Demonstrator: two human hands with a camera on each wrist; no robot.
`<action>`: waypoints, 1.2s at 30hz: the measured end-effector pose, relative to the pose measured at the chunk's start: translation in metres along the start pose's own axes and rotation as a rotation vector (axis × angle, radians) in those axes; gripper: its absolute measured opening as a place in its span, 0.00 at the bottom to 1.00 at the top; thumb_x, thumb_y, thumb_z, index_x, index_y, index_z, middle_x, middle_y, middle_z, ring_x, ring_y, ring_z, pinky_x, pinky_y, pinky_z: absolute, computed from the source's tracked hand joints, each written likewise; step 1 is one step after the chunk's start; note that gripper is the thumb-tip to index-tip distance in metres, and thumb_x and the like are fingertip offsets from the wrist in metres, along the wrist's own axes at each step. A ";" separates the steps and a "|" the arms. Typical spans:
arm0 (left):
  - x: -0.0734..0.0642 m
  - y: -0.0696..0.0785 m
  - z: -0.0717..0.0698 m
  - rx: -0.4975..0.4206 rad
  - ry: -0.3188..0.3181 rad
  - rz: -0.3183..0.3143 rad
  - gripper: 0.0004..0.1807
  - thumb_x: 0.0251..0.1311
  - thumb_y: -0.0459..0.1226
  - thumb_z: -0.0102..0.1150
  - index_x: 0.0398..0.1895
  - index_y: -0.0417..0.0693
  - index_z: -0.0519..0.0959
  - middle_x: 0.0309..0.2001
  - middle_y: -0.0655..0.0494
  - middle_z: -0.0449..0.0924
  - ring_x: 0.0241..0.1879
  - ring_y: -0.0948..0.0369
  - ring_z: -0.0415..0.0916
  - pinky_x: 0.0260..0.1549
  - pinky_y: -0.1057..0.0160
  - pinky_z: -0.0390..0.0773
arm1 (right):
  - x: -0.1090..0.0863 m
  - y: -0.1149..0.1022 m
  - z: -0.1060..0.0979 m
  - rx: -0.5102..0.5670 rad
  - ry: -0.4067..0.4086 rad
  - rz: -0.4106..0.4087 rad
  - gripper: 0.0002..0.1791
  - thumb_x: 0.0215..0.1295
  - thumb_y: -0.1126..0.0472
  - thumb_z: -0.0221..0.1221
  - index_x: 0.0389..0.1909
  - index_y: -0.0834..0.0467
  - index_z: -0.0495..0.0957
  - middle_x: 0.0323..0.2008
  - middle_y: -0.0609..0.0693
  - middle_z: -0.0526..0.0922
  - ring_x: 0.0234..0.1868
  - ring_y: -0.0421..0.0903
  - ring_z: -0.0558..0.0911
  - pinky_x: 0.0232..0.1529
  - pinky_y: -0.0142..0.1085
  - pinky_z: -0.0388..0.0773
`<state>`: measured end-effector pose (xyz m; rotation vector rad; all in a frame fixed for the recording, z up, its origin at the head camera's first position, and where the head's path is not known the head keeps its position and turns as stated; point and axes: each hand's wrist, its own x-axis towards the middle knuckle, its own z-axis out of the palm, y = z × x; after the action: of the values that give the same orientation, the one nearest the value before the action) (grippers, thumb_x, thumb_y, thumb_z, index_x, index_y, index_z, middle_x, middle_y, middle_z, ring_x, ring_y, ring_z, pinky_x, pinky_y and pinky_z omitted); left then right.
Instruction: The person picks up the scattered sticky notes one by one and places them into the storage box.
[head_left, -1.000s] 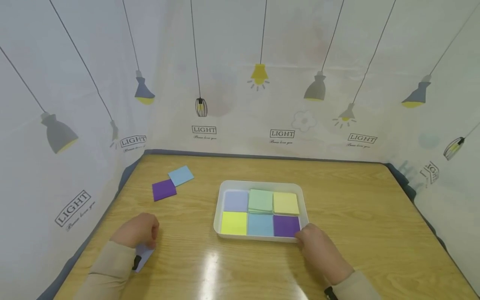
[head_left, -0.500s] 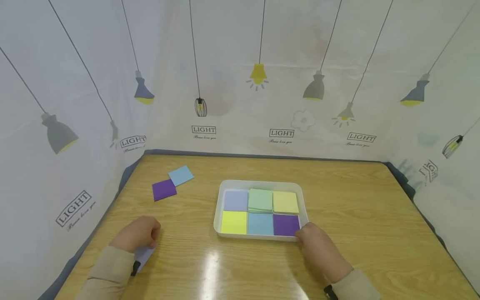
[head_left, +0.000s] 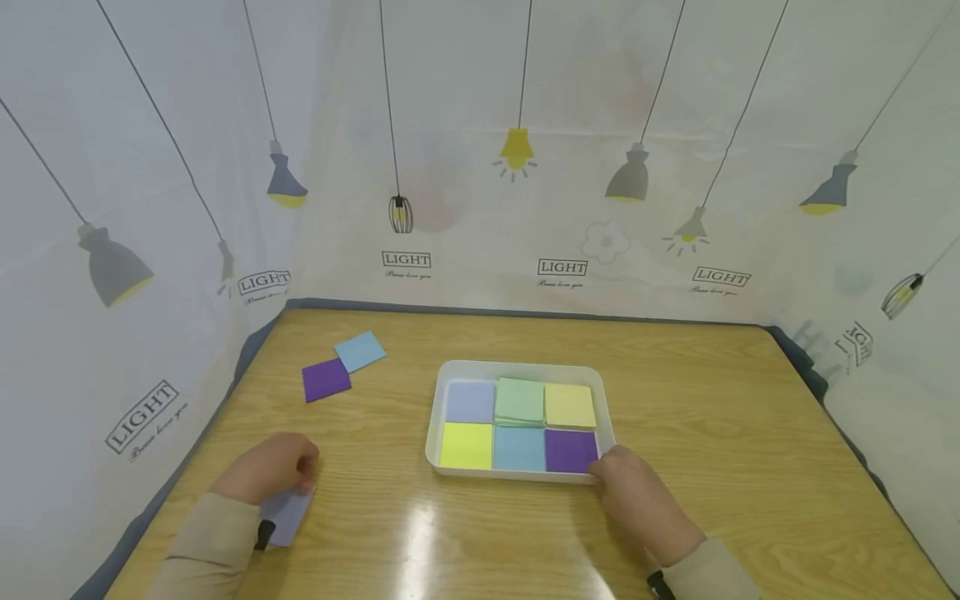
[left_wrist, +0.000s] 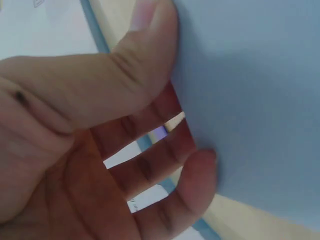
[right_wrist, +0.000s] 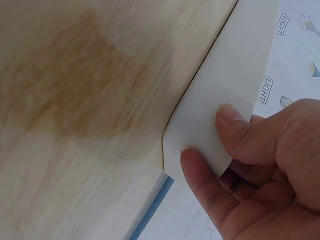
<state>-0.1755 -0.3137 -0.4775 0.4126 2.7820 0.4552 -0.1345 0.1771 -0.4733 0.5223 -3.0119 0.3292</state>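
Observation:
My left hand [head_left: 273, 465], at the left of the table in the head view, pinches a lavender sticky note [head_left: 288, 517] by its edge. In the left wrist view the thumb lies along one edge of the note [left_wrist: 250, 100], the fingers reaching behind it. My right hand [head_left: 645, 504] grips the near right corner of a white tray [head_left: 517, 369]. The right wrist view has its thumb against the outer wall of the tray [right_wrist: 205, 115]. Inside the tray sit lavender [head_left: 471, 402], green [head_left: 520, 402], pale yellow [head_left: 569, 406], bright yellow [head_left: 467, 446], blue [head_left: 519, 449] and purple [head_left: 571, 451] sticky notes in two rows.
Farther back on the left of the wooden table [head_left: 690, 400], a purple note [head_left: 326, 381] and a blue note [head_left: 361, 352] lie with their corners touching. A white printed curtain [head_left: 480, 217] surrounds the table at the back and both sides.
The lavender note under my left hand has turned and shows more of its face, while the hand has shifted only slightly. My right hand stays at the tray's corner.

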 end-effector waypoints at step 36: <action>0.062 0.116 -0.052 0.006 -0.014 0.195 0.17 0.60 0.36 0.69 0.19 0.50 0.71 0.21 0.61 0.69 0.25 0.63 0.66 0.25 0.66 0.65 | 0.000 0.002 0.002 -0.006 0.013 -0.008 0.11 0.54 0.74 0.66 0.19 0.58 0.81 0.20 0.49 0.74 0.25 0.42 0.72 0.29 0.38 0.77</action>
<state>-0.2224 -0.2016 -0.4046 0.6899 2.7425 0.4854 -0.1349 0.1783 -0.4756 0.5293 -2.9961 0.3215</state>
